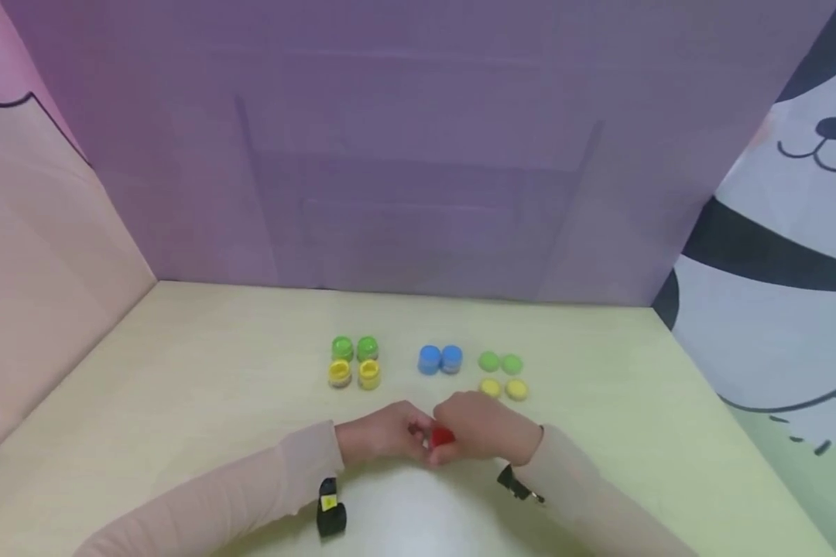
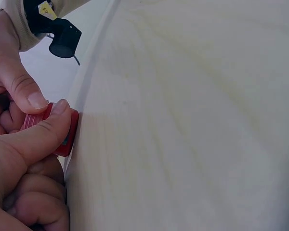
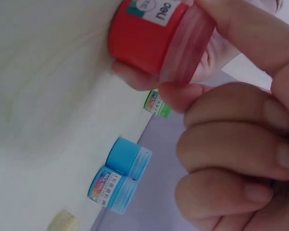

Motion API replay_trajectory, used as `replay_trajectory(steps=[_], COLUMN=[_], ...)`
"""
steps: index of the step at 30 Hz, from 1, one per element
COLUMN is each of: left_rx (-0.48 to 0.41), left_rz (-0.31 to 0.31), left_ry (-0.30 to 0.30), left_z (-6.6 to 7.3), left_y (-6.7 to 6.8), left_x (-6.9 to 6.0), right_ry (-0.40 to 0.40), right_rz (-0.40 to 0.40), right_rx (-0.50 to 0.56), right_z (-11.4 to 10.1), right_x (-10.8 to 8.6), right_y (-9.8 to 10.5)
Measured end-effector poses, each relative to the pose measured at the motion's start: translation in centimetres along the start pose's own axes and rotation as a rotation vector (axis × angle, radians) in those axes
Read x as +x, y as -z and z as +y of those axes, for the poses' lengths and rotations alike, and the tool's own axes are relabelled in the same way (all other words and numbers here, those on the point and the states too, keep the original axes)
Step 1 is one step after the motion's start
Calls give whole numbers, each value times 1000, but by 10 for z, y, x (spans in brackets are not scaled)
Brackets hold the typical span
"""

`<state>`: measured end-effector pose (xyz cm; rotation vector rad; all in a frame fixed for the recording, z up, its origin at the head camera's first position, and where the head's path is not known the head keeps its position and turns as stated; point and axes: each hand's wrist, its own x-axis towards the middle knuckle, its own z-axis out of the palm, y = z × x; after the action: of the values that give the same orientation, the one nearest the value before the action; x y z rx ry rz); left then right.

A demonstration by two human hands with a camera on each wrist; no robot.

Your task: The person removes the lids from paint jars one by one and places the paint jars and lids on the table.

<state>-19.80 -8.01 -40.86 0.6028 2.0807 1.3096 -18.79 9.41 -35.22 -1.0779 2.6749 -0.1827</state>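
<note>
Hands: close together at mid-table, both on one red jar (image 1: 442, 438), in front of the blue pair.
Left hand (image 1: 390, 430): fingers clamped around the jar's red body, thumb pressed to its side.
Right hand (image 1: 486, 425): thumb and forefinger pinch the clear lid (image 3: 189, 50), which sits on the jar; the other fingers are curled.
Red jar: roughly upright, lid side up, a "deli" label on its side; whether its base touches the table (image 1: 216, 348) cannot be told.
Blue jars (image 1: 429, 360): two, side by side and touching, lids on, beyond the hands.
Green jars (image 1: 367, 348): two, to the left of the blue pair, behind the yellow.
Yellow jars (image 1: 369, 375): two, open-topped, just in front of the green.
Green lids (image 1: 489, 361): two, lying to the right of the blue jars.
Yellow lids (image 1: 517, 389): two, in front of the green lids, near the right hand.
Backdrop: a purple wall (image 1: 418, 155), with a cartoon panda (image 1: 773, 340) at right.
</note>
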Motion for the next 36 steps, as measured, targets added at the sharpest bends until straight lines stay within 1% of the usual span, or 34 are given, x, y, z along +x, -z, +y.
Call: replay_trajectory(steps=[4,7,13,16,19,24,27,31,34,36], left_rx=[12,21,1,-12,-11,9,3,-40,-56,-61], left_rz=[8,11,4,6,12,23,19,-6,-24,-28], left_ry=[15,18,-19,-10,-5,3,4,-4,-14,-10], left_z=[1,2,-1,-1,-1,0,2,3,2,2], left_y=[1,2,1,0,-1,0,0,-3,-3,-3], left_x=[0,0,3,3,2,2,2,2,1,1], right_ry=[-5,18,62,98,112,158,185,173,162,171], right_rz=[-36,-59,-103,-121,-147,-162,-169,-199,-208,-208], right_rx=[24,20,-10,-20,-33,-101,-143,-166,-188,-227], right_z=[0,1,4,5,4,3,4,4,3,3], right_x=[4,6,11,12,13,14,14,11,7,3], right_y=[3,4,7,7,9,11,12,13,14,14])
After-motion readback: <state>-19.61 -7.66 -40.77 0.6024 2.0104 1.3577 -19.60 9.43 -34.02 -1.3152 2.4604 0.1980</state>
